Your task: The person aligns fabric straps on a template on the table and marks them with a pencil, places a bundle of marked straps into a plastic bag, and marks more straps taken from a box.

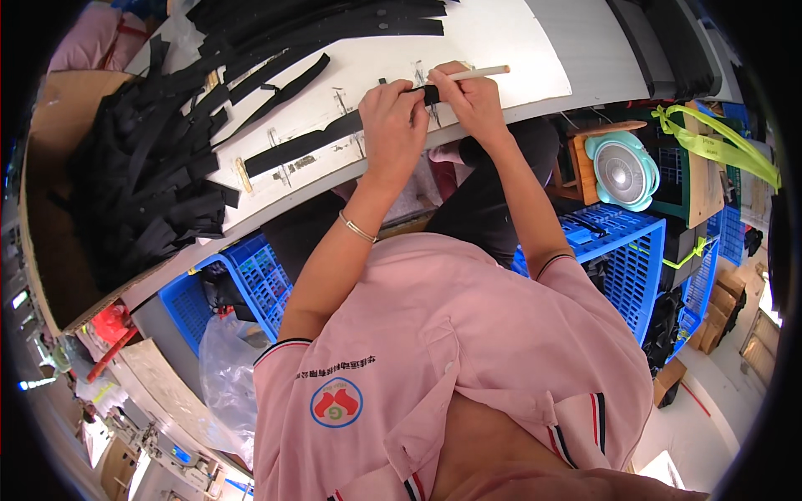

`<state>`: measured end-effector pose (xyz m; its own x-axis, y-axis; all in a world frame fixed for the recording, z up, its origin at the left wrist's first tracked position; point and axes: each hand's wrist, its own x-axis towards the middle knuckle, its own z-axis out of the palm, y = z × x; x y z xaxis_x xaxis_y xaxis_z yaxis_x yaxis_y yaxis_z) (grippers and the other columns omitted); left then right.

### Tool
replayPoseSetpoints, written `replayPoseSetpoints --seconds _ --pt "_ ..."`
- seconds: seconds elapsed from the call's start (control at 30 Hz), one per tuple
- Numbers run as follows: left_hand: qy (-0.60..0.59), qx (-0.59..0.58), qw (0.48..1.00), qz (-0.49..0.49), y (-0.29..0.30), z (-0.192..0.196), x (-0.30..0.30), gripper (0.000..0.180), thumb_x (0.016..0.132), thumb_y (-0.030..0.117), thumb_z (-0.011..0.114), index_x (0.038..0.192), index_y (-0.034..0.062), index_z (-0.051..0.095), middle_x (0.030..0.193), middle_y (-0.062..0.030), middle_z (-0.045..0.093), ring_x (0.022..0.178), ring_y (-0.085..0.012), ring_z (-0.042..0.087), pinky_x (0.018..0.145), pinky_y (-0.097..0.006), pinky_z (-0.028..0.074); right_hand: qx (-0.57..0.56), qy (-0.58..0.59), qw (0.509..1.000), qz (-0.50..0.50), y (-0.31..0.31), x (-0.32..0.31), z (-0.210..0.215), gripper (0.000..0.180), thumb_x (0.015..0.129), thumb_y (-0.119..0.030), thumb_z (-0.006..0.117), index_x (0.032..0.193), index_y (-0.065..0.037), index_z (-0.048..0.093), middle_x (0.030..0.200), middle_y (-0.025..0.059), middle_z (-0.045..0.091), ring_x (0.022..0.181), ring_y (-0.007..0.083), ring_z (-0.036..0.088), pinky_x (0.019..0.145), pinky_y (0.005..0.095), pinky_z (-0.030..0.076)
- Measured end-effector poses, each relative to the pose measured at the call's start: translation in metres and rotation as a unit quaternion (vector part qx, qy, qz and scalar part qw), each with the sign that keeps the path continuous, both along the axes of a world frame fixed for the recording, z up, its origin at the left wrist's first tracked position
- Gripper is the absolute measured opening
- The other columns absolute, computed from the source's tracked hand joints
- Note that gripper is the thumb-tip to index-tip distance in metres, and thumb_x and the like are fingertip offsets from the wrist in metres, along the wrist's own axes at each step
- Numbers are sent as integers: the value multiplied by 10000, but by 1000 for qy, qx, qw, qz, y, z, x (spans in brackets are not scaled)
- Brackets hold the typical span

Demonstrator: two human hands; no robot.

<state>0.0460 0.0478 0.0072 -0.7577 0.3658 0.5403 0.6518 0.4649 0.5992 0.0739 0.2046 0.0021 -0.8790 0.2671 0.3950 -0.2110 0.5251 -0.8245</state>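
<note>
- One black strip [313, 144] lies on the desk [501, 37].
- Left hand [391, 125] touches it; whether its grip pinches, I cannot tell.
- Right hand [474, 104] grasps white pen-like stick [484, 73].
- Probably marking step; next calls for steady strip.

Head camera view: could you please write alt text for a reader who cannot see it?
Right hand holding a thin white pen-like stick over a white tabletop, left hand touching a long, flat, black fabric-like strip; at left, more black strips lie heaped in a brown cardboard box.

A strip [311, 145] lies on the table [501, 37], right of the carton [52, 179].
</note>
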Motion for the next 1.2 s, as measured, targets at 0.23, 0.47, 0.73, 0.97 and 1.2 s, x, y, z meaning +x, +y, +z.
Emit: replayPoseSetpoints --seconds 0.23,0.47,0.73,0.97,1.2 --pt "1 8 1000 -3 -1 -1 -1 141 815 44 731 955 43 750 1077 -65 707 1041 -273 621 942 -391 448 -61 -62 996 37 7 6 6 228 983 -228 655 894 -32 727 657 51 651 566 110 577 533 288 432" --pt "-49 50 997 -23 -8 -3 -2 163 813 47 724 975 35 737 1131 -106 669 1099 -323 579 1005 -448 416 -82 -56 994 54 4 4 2 220 989 -207 645 896 -24 724 637 27 622 568 96 548 552 274 429" --pt "55 -26 981 184 -74 7 -62 265 827 67 710 1092 63 709 1331 -142 588 1308 -363 472 1165 -559 242 -91 -34 995 35 -1 6 19 171 984 -216 683 1015 -54 729 740 6 643 648 95 567 603 262 450" --pt "69 -79 974 199 -114 11 -87 115 876 128 719 976 78 741 1055 -60 718 1157 -293 619 1133 -544 301 326 -1 945 7 -18 -8 22 299 857 -341 790 1028 -126 670 917 50 692 690 291 632 648 379 497" --pt "-127 -107 982 -92 -88 60 -28 213 897 233 702 1058 106 759 869 -117 705 810 -328 680 745 -429 519 155 -52 985 -53 -7 -45 14 200 919 -262 746 1032 -112 677 924 51 697 727 204 664 661 334 510"
